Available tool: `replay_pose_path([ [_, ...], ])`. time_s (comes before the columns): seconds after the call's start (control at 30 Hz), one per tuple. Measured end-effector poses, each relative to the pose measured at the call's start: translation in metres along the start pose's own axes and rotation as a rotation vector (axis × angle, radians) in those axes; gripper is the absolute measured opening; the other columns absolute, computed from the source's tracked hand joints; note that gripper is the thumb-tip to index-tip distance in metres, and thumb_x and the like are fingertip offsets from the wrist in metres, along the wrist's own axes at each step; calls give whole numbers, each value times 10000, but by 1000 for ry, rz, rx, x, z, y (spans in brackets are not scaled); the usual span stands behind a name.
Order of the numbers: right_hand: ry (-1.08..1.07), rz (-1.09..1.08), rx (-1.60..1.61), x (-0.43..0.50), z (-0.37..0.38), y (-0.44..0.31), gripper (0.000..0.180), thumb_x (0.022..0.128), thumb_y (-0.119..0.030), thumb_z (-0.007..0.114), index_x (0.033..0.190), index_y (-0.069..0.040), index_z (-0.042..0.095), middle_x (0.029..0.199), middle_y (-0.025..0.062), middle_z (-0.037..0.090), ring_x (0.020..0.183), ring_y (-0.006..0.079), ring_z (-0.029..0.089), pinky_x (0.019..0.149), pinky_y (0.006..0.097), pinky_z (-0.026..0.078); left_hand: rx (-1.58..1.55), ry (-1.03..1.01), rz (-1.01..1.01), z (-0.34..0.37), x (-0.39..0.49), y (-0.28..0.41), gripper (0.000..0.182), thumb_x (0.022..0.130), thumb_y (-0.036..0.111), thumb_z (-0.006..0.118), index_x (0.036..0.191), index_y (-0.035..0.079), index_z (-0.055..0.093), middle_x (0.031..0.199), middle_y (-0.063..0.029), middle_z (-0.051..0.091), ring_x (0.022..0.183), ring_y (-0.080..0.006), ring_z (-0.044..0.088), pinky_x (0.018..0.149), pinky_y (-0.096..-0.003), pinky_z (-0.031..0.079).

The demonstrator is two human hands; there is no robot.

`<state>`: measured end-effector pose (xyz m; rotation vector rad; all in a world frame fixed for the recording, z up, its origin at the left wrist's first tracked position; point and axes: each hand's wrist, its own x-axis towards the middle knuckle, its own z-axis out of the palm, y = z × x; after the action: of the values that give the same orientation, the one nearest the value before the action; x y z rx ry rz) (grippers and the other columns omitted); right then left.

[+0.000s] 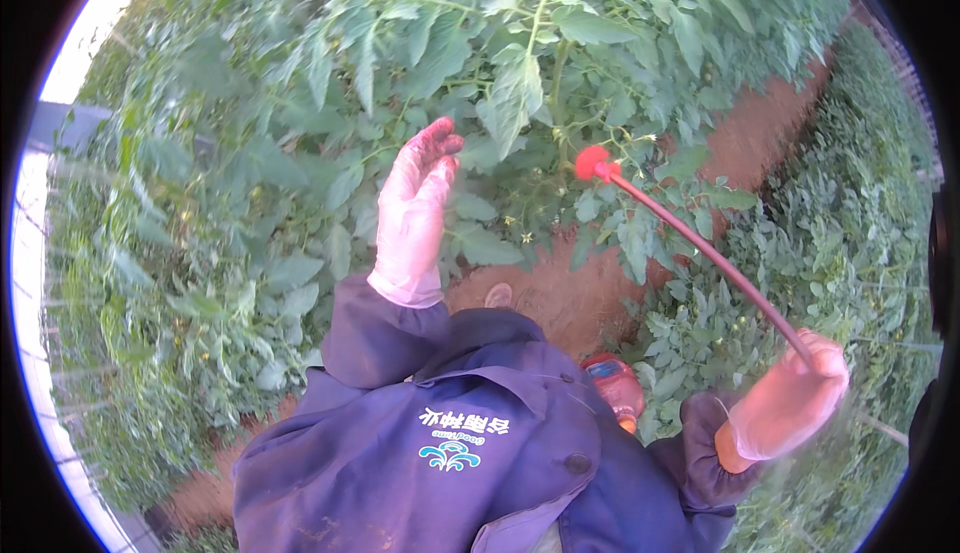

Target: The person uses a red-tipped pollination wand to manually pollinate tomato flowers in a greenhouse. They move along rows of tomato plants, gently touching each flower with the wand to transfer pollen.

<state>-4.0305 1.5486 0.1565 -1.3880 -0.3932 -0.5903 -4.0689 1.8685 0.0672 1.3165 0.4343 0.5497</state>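
My right hand (795, 395), in a thin translucent glove, grips the lower end of a dark red rod (709, 253). A bright red, fluffy-looking tip (594, 163) crowns the rod's far end, close to small yellow tomato flowers (649, 138). Also gloved, my left hand (414, 211) is raised before the leaves of a tomato plant (517, 95). Red stains cover its fingertips, and the thumb stands a little apart from the bent fingers. I see nothing held there. More yellow flowers (527, 238) hang between the hands, lower on the plant.
Dense tomato foliage (187, 215) rises on the left, with another leafy row (840, 238) on the right. Bare brown soil (555, 294) runs between them. A red container (615, 388) is beside my dark blue jacket (375, 463). A shoe tip (499, 295) shows below.
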Motion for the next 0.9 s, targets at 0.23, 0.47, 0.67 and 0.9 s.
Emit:
replay_pose_path([
  [0.23, -102, -47, -96, 16, 28, 21, 340, 956, -280, 469, 963, 47, 563, 896, 151, 559, 741, 217, 521, 674, 336, 439, -90, -124, 142, 31, 55, 27, 379, 933, 82, 502, 1282, -60, 463, 1185, -82, 551, 1060, -127, 501, 941, -249, 377],
  [0.47, -354, -176, -365, 27, 81, 52, 185, 894, 21, 527, 1050, 67, 616, 977, 162, 638, 868, 214, 629, 804, 298, 493, -144, -89, 254, 29, 80, 60, 469, 897, 249, 607, 1261, -29, 508, 1182, -93, 585, 1096, -158, 512, 996, -290, 332],
  [0.67, -438, -245, -277, 35, 102, 76, 240, 839, 100, 561, 1056, 32, 636, 976, 137, 643, 882, 201, 638, 797, 277, 505, -211, -170, 395, 25, 86, 65, 510, 905, 314, 572, 1302, 5, 487, 1355, -130, 470, 1118, -250, 509, 984, -371, 340],
  [0.9, -339, -208, -161, 36, 109, 87, 265, 800, 110, 593, 1034, 5, 659, 952, 120, 655, 867, 182, 641, 749, 256, 509, -288, -223, 322, 17, 88, 70, 504, 909, 346, 547, 1316, 52, 500, 1434, -134, 380, 1157, -274, 448, 1011, -424, 303],
])
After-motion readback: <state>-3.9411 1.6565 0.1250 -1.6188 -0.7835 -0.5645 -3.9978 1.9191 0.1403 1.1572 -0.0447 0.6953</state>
